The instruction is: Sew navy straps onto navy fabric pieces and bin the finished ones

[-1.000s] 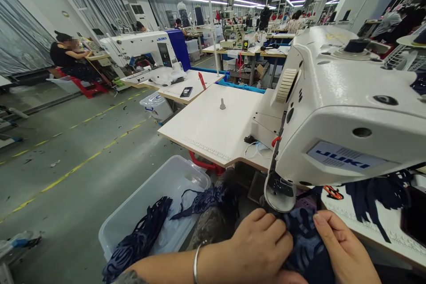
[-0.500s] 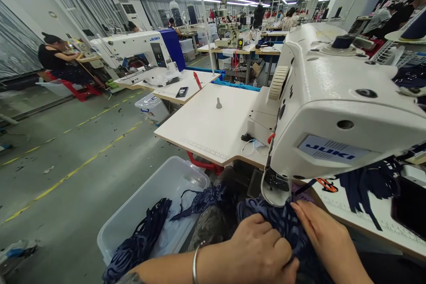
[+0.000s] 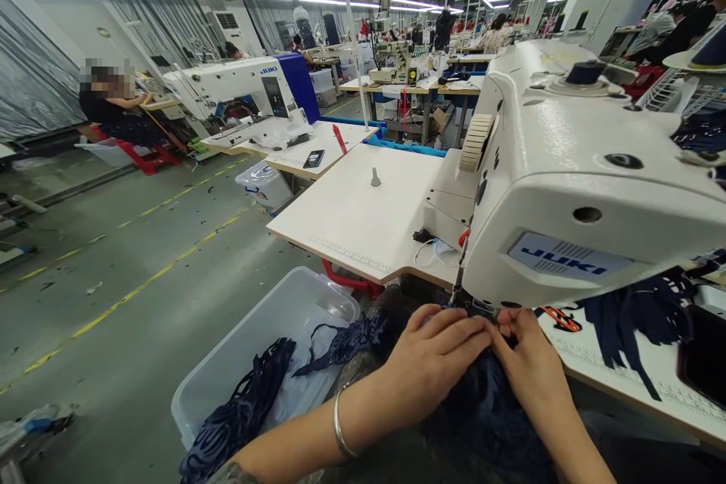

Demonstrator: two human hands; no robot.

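Observation:
Navy patterned fabric [image 3: 488,408] hangs below the needle end of a white JUKI sewing machine [image 3: 572,166]. My left hand [image 3: 436,355], with a silver bangle on its wrist, is closed over the fabric's upper edge just under the machine head. Close beside it on the right, my right hand [image 3: 522,344] pinches the same edge, its thumb near my left fingertips. The needle and the exact stitching spot are hidden by my fingers. More of the navy fabric runs left across my lap.
A clear plastic bin [image 3: 227,352] with navy fabric stands at lower left. Navy strips [image 3: 629,318], orange-handled snips [image 3: 561,319] and a dark phone [image 3: 703,355] lie at right. The white table [image 3: 352,212] extends left; another JUKI machine [image 3: 238,91] stands beyond. Someone sits far left.
My left hand has moved up and forward to the fabric edge at the needle. My right hand has shifted slightly up and left. The round metal guard around the needle no longer shows.

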